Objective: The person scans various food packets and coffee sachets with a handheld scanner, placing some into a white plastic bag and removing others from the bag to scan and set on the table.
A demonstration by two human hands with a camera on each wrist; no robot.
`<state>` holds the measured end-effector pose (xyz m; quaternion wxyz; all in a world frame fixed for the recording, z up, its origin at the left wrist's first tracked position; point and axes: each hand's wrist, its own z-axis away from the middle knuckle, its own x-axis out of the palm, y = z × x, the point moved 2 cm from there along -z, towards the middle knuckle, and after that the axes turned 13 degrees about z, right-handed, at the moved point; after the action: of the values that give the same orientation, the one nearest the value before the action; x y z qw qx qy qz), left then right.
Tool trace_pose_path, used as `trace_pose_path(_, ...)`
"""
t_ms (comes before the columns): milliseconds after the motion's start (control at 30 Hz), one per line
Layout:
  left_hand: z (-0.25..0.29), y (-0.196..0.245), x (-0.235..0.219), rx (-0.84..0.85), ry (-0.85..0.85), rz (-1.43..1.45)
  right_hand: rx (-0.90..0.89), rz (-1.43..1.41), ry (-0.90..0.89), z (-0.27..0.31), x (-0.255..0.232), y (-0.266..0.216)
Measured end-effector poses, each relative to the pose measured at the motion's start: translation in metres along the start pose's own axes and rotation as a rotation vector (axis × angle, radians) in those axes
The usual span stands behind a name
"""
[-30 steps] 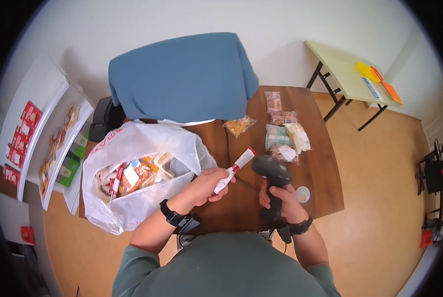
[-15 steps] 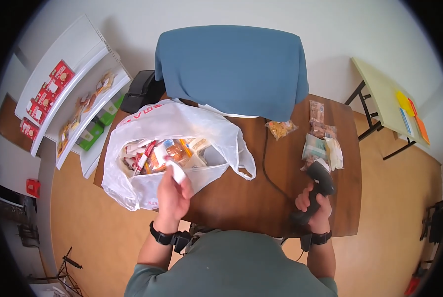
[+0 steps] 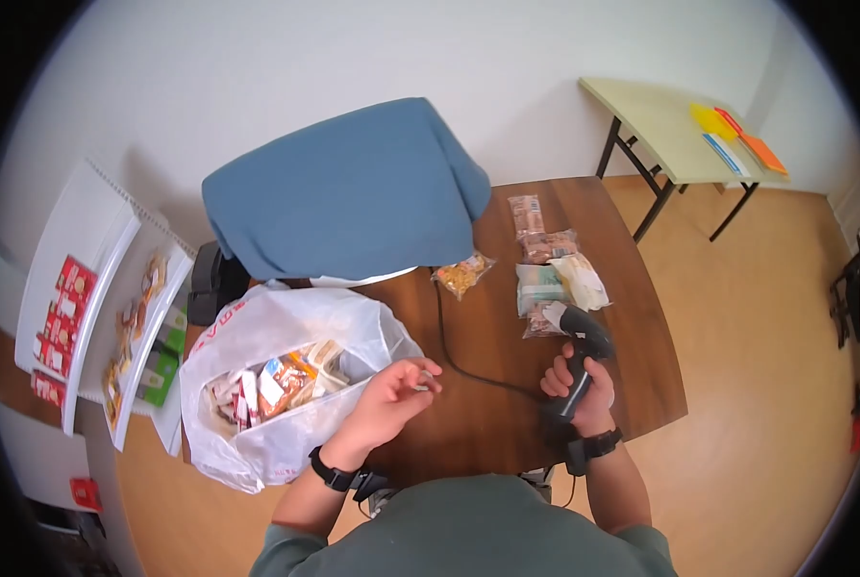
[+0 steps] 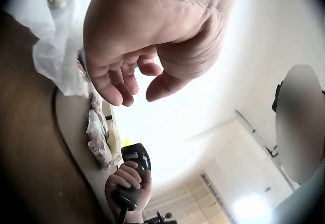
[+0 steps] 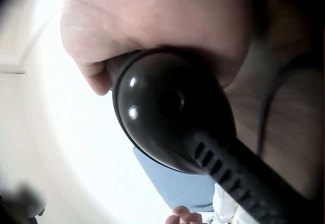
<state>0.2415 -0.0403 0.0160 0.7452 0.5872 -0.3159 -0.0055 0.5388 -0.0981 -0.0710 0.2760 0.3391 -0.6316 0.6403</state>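
My right hand (image 3: 591, 392) grips the handle of a black barcode scanner (image 3: 588, 335) above the table's right part. The scanner's handle end and ribbed cord (image 5: 244, 181) fill the right wrist view. My left hand (image 3: 386, 404) is raised beside the right edge of a white plastic bag (image 3: 343, 313). Its fingers (image 4: 116, 82) bend loosely, with a gap to the thumb and nothing between them. Inside the bag lie several packaged snacks (image 3: 286, 380), among them slim red-and-white packets.
Several snack packs (image 3: 550, 247) lie on the brown table (image 3: 632, 288) at right, with another pack (image 3: 465, 275) nearer the middle. A blue cloth (image 3: 343, 192) covers a large object behind the bag. Stocked white shelves (image 3: 112, 240) stand left. The scanner's cable (image 3: 468, 377) crosses the table.
My left hand carried a red-and-white stick packet to the bag's opening and let it go, then moved right, now empty. My right hand keeps hold of the scanner. The head view has shifted.
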Motion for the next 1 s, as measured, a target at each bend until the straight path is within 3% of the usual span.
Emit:
trace_pose_path(67,-0.029,0.0,0.002,-0.055,-0.092,-0.108,-0.014,-0.014,0.0,0.0,-0.002,0.001)
trace_pose_path(100,-0.046,0.002,0.005,-0.013,-0.199,-0.382,-0.014,-0.015,-0.003,0.0,-0.003,0.001)
trace_pose_path(133,-0.062,0.002,0.008,0.033,-0.302,-0.655,-0.011,-0.015,-0.007,0.0,-0.004,0.002)
trace_pose_path(200,-0.099,0.001,0.014,0.267,-0.316,-0.995,-0.023,-0.018,-0.008,0.0,-0.006,0.0)
trace_pose_path(267,-0.13,-0.006,0.015,0.245,-0.135,-1.349,-0.035,-0.018,0.005,0.001,-0.005,0.0)
trace_pose_path(300,-0.145,-0.013,0.015,0.246,-0.138,-1.347,-0.037,-0.017,0.008,0.001,-0.005,0.0)
trace_pose_path(367,-0.172,-0.028,0.007,0.114,0.085,-1.634,-0.035,0.002,0.038,0.0,-0.003,0.0)
trace_pose_path(400,-0.182,-0.033,0.004,0.116,0.084,-1.628,-0.034,0.008,0.04,0.0,-0.003,0.0)
trace_pose_path(467,-0.196,-0.044,0.002,-0.077,0.147,-1.687,-0.025,0.008,0.022,-0.001,-0.006,0.002)
trace_pose_path(600,-0.206,-0.041,0.001,-0.11,0.117,-1.7,0.009,0.026,0.044,-0.002,-0.006,0.002)
trace_pose_path(667,-0.202,-0.037,-0.001,-0.062,0.14,-1.659,0.01,-0.012,0.038,-0.002,-0.01,0.005)
trace_pose_path(733,-0.192,-0.027,-0.004,-0.028,0.142,-1.176,0.017,0.002,0.023,-0.002,-0.008,0.005)
trace_pose_path(767,-0.182,-0.019,-0.005,-0.023,0.149,-1.173,0.02,0.006,0.017,-0.002,-0.006,0.004)
trace_pose_path(833,-0.152,-0.015,-0.004,-0.518,-0.07,0.101,0.069,0.058,0.01,-0.001,0.001,0.004)
trace_pose_path(867,-0.137,-0.012,-0.002,-0.544,-0.237,0.267,0.081,0.063,-0.003,0.001,0.003,0.003)
trace_pose_path(1000,-0.08,-0.006,0.005,-0.466,-0.233,0.43,0.199,0.094,-0.133,0.01,0.023,0.007)
